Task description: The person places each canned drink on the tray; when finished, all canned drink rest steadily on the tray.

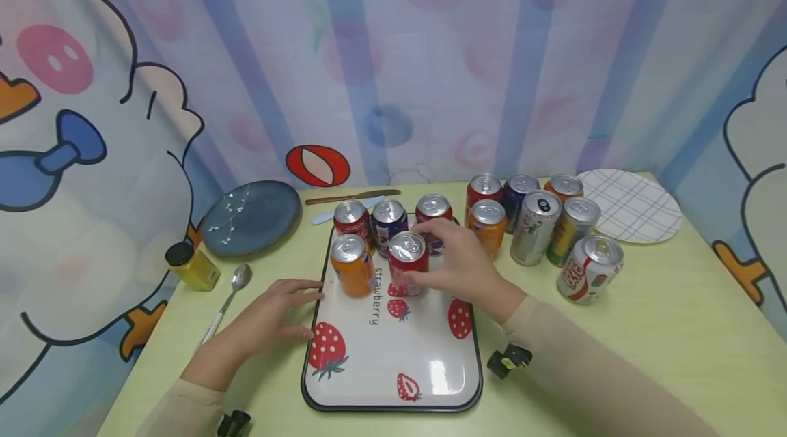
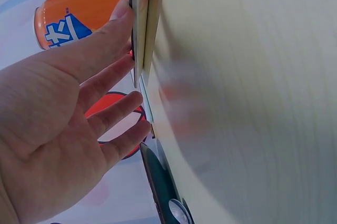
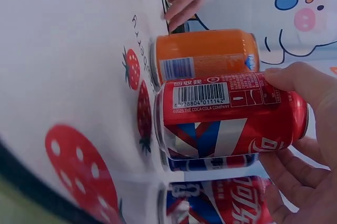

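Observation:
My right hand (image 1: 460,261) grips a red Coca-Cola can (image 1: 408,258) near its top, thumb on the near side. In the right wrist view the can's barcode (image 3: 200,95) faces the camera, and its base is close over the white strawberry tray (image 1: 381,372). Left of it on the tray stands an orange soda can (image 1: 354,274). Behind are a red can (image 1: 352,216), a dark blue can (image 1: 389,220) and another red can (image 1: 433,207), partly hidden by my right hand. My left hand (image 1: 267,319) has its fingers extended, fingertips right at the tray's left edge.
Several more cans stand right of the tray, a white and red one (image 1: 590,272) nearest, with a checked plate (image 1: 639,208) behind. On the left are a dark plate (image 1: 252,218), a spoon (image 1: 233,287) and a yellow jar (image 1: 197,270). A knife (image 1: 353,196) lies behind the tray.

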A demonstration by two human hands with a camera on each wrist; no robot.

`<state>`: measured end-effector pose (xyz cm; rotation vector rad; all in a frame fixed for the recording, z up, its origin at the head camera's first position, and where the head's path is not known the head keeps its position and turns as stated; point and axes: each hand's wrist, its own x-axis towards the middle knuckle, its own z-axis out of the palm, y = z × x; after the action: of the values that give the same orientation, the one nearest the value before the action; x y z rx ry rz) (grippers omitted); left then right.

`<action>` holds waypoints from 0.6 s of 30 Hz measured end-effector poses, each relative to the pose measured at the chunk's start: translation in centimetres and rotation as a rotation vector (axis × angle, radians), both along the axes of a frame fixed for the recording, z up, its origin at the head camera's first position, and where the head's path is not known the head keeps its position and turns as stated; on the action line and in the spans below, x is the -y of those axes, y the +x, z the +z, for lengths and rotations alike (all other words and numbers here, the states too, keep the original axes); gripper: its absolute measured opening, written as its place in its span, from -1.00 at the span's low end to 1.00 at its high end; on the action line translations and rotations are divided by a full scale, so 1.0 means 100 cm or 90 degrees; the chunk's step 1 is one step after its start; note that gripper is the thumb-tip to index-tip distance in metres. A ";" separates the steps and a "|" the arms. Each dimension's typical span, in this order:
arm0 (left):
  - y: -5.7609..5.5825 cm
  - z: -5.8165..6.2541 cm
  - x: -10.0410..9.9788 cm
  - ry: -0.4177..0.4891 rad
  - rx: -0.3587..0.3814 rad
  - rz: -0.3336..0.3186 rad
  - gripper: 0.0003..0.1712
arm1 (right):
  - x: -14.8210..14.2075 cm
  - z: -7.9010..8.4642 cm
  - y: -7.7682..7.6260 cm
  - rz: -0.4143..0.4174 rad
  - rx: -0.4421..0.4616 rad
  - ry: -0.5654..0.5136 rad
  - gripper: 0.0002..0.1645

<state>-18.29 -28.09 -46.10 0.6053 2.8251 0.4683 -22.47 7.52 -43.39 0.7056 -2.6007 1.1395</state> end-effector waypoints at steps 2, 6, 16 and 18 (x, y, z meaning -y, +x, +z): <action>0.000 0.000 0.000 0.001 0.000 0.002 -0.25 | 0.008 -0.003 -0.002 -0.007 0.012 0.000 -0.13; -0.001 0.000 -0.001 -0.001 0.003 0.005 -0.25 | 0.017 -0.008 -0.008 -0.018 0.032 -0.005 -0.15; -0.001 0.001 -0.003 -0.006 0.011 0.012 -0.25 | 0.027 -0.015 -0.014 -0.017 0.065 -0.026 -0.18; -0.001 0.001 -0.002 -0.006 0.009 0.010 -0.25 | 0.028 -0.014 -0.013 -0.016 0.064 -0.008 -0.16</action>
<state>-18.41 -27.89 -46.04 0.5761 2.8191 0.4588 -23.76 4.75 -44.82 0.6258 -2.6739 1.2135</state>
